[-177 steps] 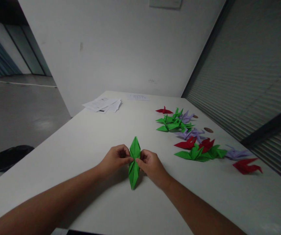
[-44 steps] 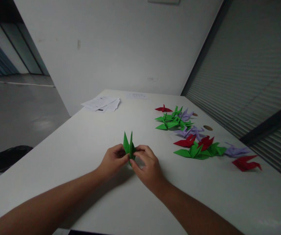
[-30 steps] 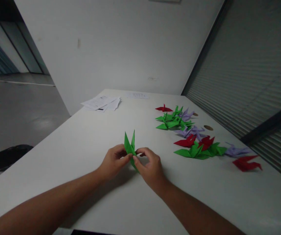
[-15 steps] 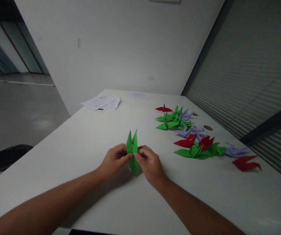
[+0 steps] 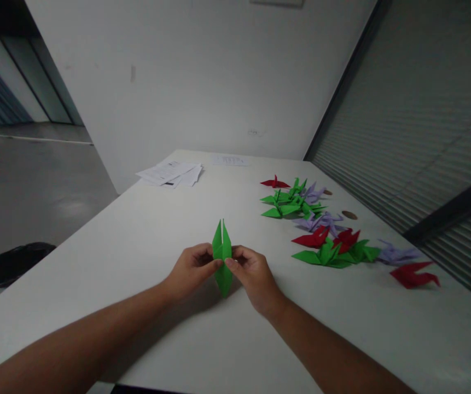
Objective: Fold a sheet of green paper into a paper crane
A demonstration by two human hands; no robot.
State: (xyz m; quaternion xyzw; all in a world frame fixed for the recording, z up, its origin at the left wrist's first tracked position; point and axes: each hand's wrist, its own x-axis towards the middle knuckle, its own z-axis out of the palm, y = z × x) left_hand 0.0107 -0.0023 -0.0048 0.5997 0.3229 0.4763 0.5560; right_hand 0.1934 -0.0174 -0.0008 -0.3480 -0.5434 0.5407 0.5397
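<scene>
A green folded paper piece (image 5: pixel 222 257) with two narrow points sticking up and away stands between my hands over the white table (image 5: pixel 145 241). My left hand (image 5: pixel 192 270) pinches its left side with thumb and fingers. My right hand (image 5: pixel 251 276) pinches its right side. Its lower tip rests at or just above the tabletop.
Finished paper cranes in green (image 5: pixel 286 205), red (image 5: pixel 413 274) and lilac (image 5: pixel 321 221) lie along the table's right side. White sheets (image 5: pixel 172 173) lie at the far left corner. A slatted blind wall runs on the right; a dark round object (image 5: pixel 11 262) sits on the floor at left.
The long flat green piece has been folded shorter, with two points now upright. Over the last second the points came closer together and the piece turned square to me.
</scene>
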